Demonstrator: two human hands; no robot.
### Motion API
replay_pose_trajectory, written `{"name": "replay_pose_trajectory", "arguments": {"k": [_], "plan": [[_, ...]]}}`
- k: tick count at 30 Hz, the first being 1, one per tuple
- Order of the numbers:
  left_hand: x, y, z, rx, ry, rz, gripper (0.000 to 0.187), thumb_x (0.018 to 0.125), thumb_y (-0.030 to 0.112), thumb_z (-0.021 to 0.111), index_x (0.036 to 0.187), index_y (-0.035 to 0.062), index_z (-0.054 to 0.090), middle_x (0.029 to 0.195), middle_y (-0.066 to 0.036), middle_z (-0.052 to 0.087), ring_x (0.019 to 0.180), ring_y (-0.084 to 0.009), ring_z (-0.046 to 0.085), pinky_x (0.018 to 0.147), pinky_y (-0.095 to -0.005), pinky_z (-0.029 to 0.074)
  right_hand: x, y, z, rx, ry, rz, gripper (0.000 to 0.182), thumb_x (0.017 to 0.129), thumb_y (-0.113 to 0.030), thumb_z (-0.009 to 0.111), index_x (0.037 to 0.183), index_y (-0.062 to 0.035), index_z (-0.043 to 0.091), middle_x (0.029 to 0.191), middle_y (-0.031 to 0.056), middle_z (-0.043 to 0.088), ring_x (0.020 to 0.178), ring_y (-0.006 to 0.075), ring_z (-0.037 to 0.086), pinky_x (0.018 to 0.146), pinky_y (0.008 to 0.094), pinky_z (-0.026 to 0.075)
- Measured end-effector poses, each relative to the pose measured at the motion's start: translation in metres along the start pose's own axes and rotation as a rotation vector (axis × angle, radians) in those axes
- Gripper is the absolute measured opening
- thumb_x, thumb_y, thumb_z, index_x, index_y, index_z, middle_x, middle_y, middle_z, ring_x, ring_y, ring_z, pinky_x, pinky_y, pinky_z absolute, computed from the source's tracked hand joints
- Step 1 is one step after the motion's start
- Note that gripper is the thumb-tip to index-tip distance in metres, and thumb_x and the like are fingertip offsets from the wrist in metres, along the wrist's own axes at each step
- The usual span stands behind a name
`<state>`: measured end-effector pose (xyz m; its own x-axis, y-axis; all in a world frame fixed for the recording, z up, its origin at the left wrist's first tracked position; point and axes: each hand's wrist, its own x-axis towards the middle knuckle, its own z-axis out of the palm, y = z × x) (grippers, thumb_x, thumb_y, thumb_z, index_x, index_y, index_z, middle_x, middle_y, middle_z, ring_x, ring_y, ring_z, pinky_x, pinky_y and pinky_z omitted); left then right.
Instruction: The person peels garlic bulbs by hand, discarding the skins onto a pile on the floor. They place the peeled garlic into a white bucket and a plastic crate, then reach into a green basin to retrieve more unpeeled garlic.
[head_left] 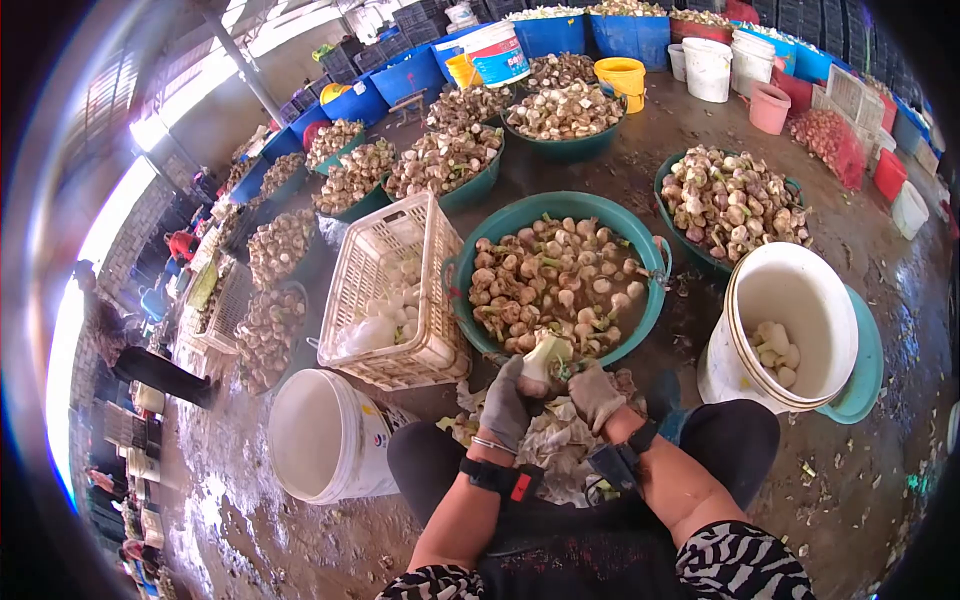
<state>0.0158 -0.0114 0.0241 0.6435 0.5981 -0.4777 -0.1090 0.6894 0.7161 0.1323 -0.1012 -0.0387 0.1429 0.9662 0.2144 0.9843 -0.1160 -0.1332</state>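
From where I stand, the wet brown floor spreads under everything, with a row of blue tubs curving along the back. Heaped tubs of brownish bulbs stand closer in, one being the green tub beyond the right bucket. Right before the seated person is the teal tub, holding rough, rooty bulbs in murky water. Close on its left, the slatted crate holds paler bulbs and a clear plastic bag. The right bucket has a few peeled white bulbs in the bottom and partly blocks the teal basin; the left bucket stands open below the crate.

Both hands are gloved. The left hand grips the stalked bulb at the tub's near rim, its pale green stalk slanting away and slightly right, its round end toward the person. The right hand is curled just beside it; I can't tell what it pinches.
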Motion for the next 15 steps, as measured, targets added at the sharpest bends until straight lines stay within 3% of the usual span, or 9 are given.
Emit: {"name": "replay_pose_trajectory", "arguments": {"k": [2,3,6,7,10,11,14,15], "plan": [[-0.004,0.011,0.0,-0.183,-0.112,-0.204,0.044,0.085,0.043,0.05,0.11,0.0059,0.053,0.085,-0.004,0.06,0.066,-0.0192,0.058,0.05,-0.0291,0.044,-0.008,-0.003,-0.019,0.34,0.244,0.075,0.023,0.072,-0.012,0.051,0.089,-0.0042,0.064,0.08,0.0119,0.065,0.08,0.0246,0.061,0.081,0.0356,0.042],[0.003,0.014,-0.014,-0.072,-0.175,-0.211,0.042,0.086,0.039,0.053,0.108,0.0036,0.053,0.087,-0.004,0.06,0.069,-0.0159,0.058,0.056,-0.0285,0.048,-0.008,-0.004,-0.014,0.287,0.326,0.05,0.02,0.072,-0.01,0.051,0.086,-0.0061,0.065,0.076,0.0115,0.064,0.08,0.0238,0.061,0.082,0.035,0.043],[0.017,0.005,-0.023,0.613,0.236,0.358,0.034,0.086,0.028,0.056,0.108,0.0031,0.052,0.089,-0.005,0.06,0.074,-0.0126,0.058,0.062,-0.0274,0.05,-0.005,-0.005,-0.006,-0.011,-0.072,0.152,0.022,0.071,-0.008,0.051,0.089,-0.0053,0.064,0.078,0.012,0.064,0.081,0.0245,0.061,0.083,0.0367,0.043],[0.011,0.002,-0.018,0.701,0.142,0.46,0.029,0.086,0.017,0.057,0.11,0.002,0.051,0.092,-0.006,0.059,0.078,-0.0106,0.057,0.067,-0.0273,0.051,0.003,-0.009,-0.041,-0.029,-0.407,0.123,0.027,0.076,-0.007,0.049,0.1,-0.0048,0.06,0.088,0.0134,0.064,0.083,0.0262,0.061,0.084,0.0376,0.043],[0.001,-0.002,-0.013,0.428,-0.111,0.396,0.029,0.086,0.014,0.055,0.112,0.0009,0.049,0.097,-0.008,0.058,0.08,-0.0153,0.058,0.068,-0.0303,0.052,-0.004,-0.001,-0.027,0.679,0.444,0.013,0.023,0.081,-0.008,0.049,0.101,-0.0038,0.06,0.092,0.0126,0.063,0.083,0.0267,0.061,0.084,0.0381,0.043],[0.003,0.002,-0.02,0.142,-0.227,0.25,0.032,0.086,0.01,0.054,0.116,-0.0005,0.046,0.103,-0.01,0.056,0.086,-0.0211,0.059,0.073,-0.034,0.052,-0.005,-0.002,-0.023,1.203,0.278,0.203,0.023,0.087,-0.01,0.048,0.106,-0.0039,0.058,0.096,0.0123,0.062,0.087,0.0261,0.06,0.084,0.0347,0.044],[-0.004,0.005,-0.012,0.052,-0.28,0.12,0.032,0.084,0.004,0.056,0.114,-0.001,0.047,0.096,-0.007,0.058,0.081,-0.0155,0.059,0.071,-0.0283,0.051,-0.005,0.004,-0.032,0.578,0.55,-0.116,0.023,0.088,-0.011,0.048,0.108,-0.0034,0.057,0.095,0.0104,0.062,0.091,0.0228,0.058,0.081,0.0315,0.045],[0.005,-0.005,-0.02,0.154,-0.279,0.21,0.03,0.085,0.006,0.056,0.112,-0.0008,0.048,0.096,-0.008,0.057,0.082,-0.0169,0.06,0.071,-0.0289,0.052,-0.006,0.0,-0.029,0.766,0.427,-0.036,0.023,0.089,-0.01,0.047,0.108,-0.0031,0.057,0.095,0.0087,0.062,0.091,0.0207,0.058,0.08,0.0304,0.045]]}}
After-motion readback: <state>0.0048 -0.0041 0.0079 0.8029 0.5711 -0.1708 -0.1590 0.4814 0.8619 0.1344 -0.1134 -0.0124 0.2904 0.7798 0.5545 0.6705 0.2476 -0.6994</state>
